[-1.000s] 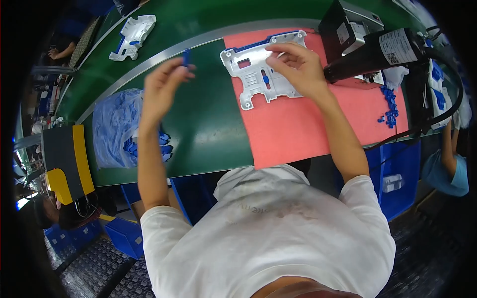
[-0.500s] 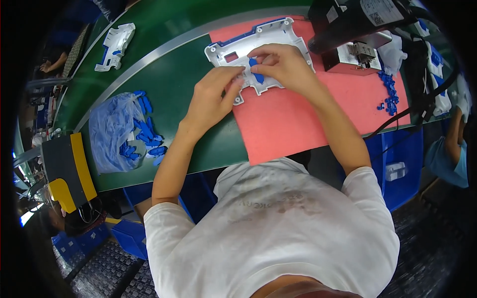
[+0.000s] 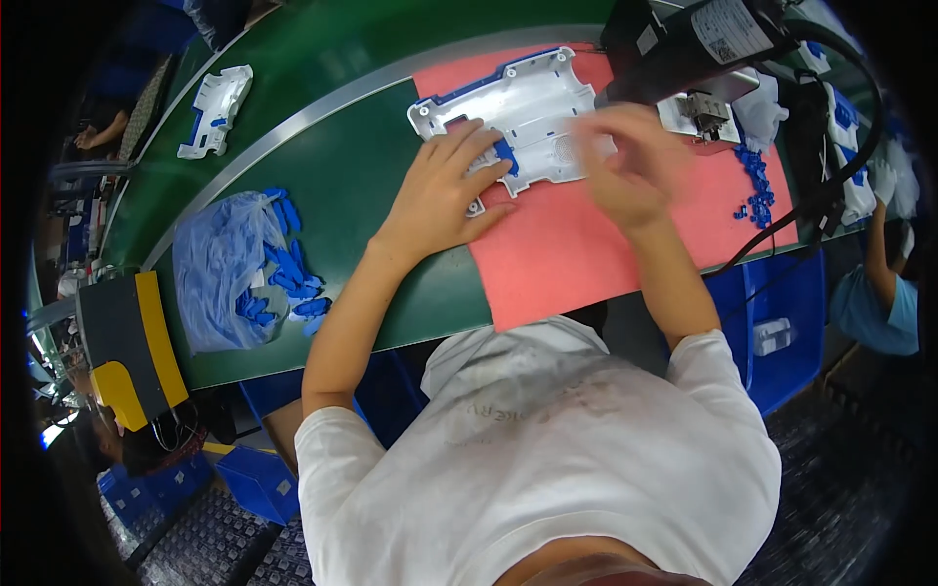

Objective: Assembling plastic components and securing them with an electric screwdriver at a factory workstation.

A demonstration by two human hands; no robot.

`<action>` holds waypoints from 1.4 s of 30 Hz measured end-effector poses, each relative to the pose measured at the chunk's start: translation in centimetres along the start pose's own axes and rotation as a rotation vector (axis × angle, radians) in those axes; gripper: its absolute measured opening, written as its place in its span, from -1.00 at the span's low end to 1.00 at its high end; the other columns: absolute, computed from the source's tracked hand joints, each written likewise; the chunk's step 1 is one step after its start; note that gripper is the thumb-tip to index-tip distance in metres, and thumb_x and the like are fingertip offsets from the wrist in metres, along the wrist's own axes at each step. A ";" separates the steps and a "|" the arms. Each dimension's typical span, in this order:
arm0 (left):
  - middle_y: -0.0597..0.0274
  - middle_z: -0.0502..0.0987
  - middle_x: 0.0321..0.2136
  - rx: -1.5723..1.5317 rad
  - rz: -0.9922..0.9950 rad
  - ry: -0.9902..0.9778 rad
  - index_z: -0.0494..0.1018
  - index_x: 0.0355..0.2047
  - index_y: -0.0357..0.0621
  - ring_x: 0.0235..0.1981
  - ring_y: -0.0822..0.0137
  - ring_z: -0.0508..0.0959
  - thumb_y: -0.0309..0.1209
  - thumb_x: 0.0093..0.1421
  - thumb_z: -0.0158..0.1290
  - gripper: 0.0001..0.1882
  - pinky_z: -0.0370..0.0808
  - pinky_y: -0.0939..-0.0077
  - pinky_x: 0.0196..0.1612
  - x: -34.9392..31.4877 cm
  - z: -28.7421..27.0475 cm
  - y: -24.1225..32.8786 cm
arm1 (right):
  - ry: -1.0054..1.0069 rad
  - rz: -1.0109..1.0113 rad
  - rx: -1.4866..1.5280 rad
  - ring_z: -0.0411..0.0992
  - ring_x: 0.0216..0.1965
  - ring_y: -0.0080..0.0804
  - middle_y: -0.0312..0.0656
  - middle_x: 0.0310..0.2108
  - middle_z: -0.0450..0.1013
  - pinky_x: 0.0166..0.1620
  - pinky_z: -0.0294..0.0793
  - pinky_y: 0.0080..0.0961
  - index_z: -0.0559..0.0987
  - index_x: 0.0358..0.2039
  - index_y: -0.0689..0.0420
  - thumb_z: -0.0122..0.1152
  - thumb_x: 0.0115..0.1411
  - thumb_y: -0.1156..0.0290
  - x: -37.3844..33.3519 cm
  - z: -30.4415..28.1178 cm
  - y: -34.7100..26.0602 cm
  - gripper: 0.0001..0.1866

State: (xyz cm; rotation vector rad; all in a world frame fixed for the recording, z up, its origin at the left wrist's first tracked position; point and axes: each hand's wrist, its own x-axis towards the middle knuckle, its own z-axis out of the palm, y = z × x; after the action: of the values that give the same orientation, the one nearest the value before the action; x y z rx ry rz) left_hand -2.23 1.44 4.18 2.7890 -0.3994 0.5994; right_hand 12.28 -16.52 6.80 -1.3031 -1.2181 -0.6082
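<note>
A white plastic housing (image 3: 532, 112) with a blue strip along its far edge lies hollow side up before me. My left hand (image 3: 442, 188) rests on its left part with fingers spread, fingertips touching or beside a blue plastic piece (image 3: 506, 156) that sits in the housing. Some of the housing's left side is hidden under those fingers. To the right, my right hand (image 3: 630, 166) is smeared by motion over the housing's right end and the pink mat (image 3: 557, 264). Whether it holds anything cannot be made out.
A plastic bag (image 3: 220, 264) with loose blue pieces (image 3: 288, 269) lies at left. Another white housing (image 3: 217, 109) is at far left. A black device (image 3: 684, 49), small blue parts (image 3: 757, 190) and a black cable (image 3: 831, 176) stand at right. A co-worker's gloved hand (image 3: 882, 181) shows at far right.
My right hand has left the blue piece and moved right and toward me. My left hand has come down flat on the housing. The blue piece now lies lower in it.
</note>
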 end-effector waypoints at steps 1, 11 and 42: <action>0.03 0.43 0.07 -0.083 -0.029 0.013 0.56 -0.18 -0.13 0.13 0.00 0.41 -0.24 -0.03 0.30 -0.60 0.36 0.16 0.13 -0.1 0.4 0.1 | 0.196 -0.176 -0.051 0.50 -0.37 -0.32 -0.20 -0.41 0.51 -0.21 0.49 -0.47 0.53 -0.21 0.27 0.41 -0.01 0.53 0.5 -1.6 -0.2 -0.67; 0.05 0.46 0.09 -0.206 -0.118 -0.039 0.57 -0.14 -0.12 0.15 -0.02 0.42 -0.33 -0.02 0.28 -0.61 0.37 0.16 0.20 -0.2 0.5 -1.0 | 0.261 0.276 -0.073 0.50 -0.42 -0.56 -0.24 -0.44 0.54 -0.26 0.52 -0.58 0.41 0.00 0.30 0.34 0.06 0.67 1.9 -6.4 2.0 -0.53; 0.06 0.50 0.06 -0.298 -0.073 0.178 0.59 -0.18 -0.15 0.16 -0.02 0.42 -0.41 -0.10 0.33 -0.60 0.33 0.07 0.23 0.1 3.4 -1.7 | 0.318 0.254 -0.127 0.39 -0.65 -0.58 -0.32 -0.68 0.43 -0.12 0.43 -0.55 0.38 -0.13 0.40 0.23 0.04 0.70 4.2 -9.8 4.1 -0.64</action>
State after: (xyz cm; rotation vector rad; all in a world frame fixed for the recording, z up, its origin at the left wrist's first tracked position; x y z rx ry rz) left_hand -0.35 1.93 0.90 2.4338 -0.3190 0.7019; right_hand 20.42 -23.54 10.76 -1.3796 -0.7508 -0.6858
